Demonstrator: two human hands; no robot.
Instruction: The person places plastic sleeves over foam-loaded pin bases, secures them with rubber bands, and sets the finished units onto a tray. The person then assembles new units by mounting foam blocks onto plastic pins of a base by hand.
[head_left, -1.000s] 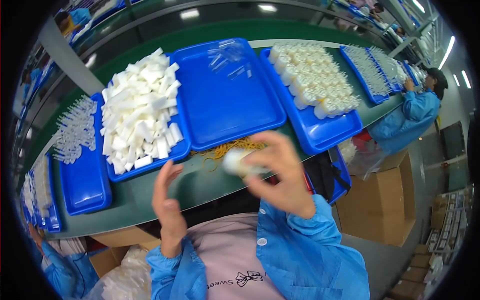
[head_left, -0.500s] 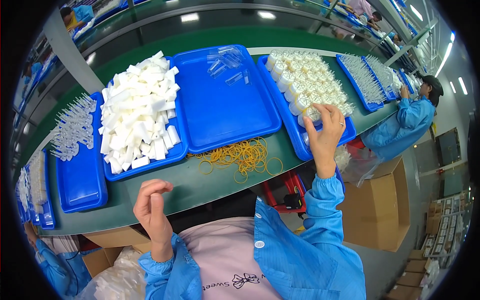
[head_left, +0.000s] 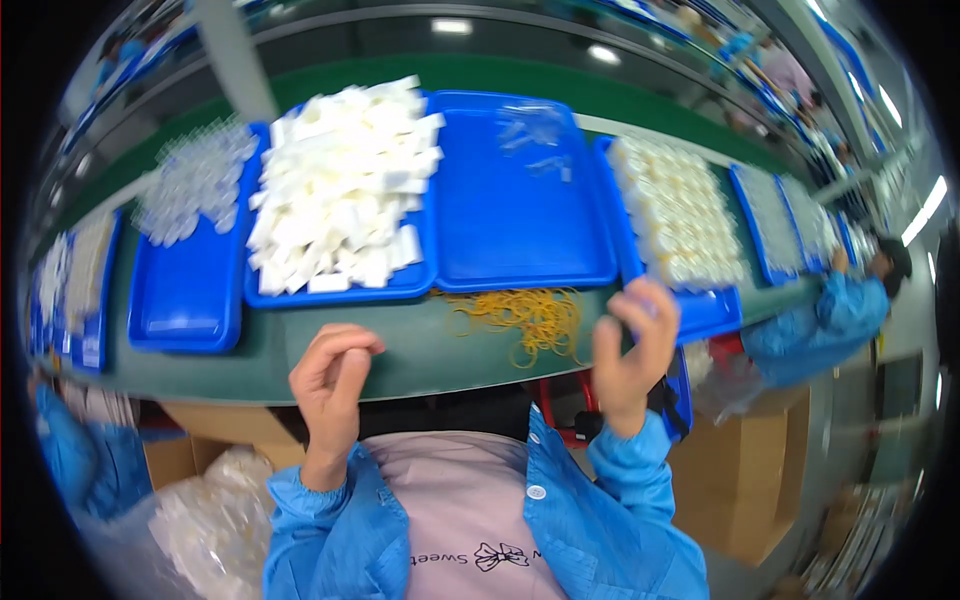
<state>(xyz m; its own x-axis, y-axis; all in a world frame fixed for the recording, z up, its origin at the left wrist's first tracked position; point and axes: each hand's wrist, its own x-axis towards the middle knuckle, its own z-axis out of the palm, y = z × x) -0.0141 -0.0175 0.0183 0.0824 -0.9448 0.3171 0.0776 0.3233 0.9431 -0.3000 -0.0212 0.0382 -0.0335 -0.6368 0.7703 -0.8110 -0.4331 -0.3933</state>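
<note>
My left hand (head_left: pixel 333 385) is raised in front of my chest, fingers loosely curled, with nothing in it. My right hand (head_left: pixel 632 345) is lifted at the table's near edge, fingers apart and empty, just right of a loose heap of yellow rubber bands (head_left: pixel 525 317) on the green table (head_left: pixel 420 350). Beyond the bands lies a nearly bare blue tray (head_left: pixel 520 220) with a few clear pieces at its far end. A blue tray (head_left: pixel 300 292) heaped with white blocks (head_left: pixel 345 185) sits to its left. A blue tray (head_left: pixel 712 312) of round white caps (head_left: pixel 675 215) sits to its right.
At far left, a blue tray (head_left: pixel 185 300) holds clear plastic pieces (head_left: pixel 195 180), and more trays run along the bench both ways. A person in a blue coat (head_left: pixel 830 315) works at the right. Cardboard boxes (head_left: pixel 750 470) stand below right; a clear plastic bag (head_left: pixel 205 520) lies at lower left.
My right hand has come back from the tray of white caps to the table's near edge. The white piece it held a second ago is gone from it. My left hand has risen slightly.
</note>
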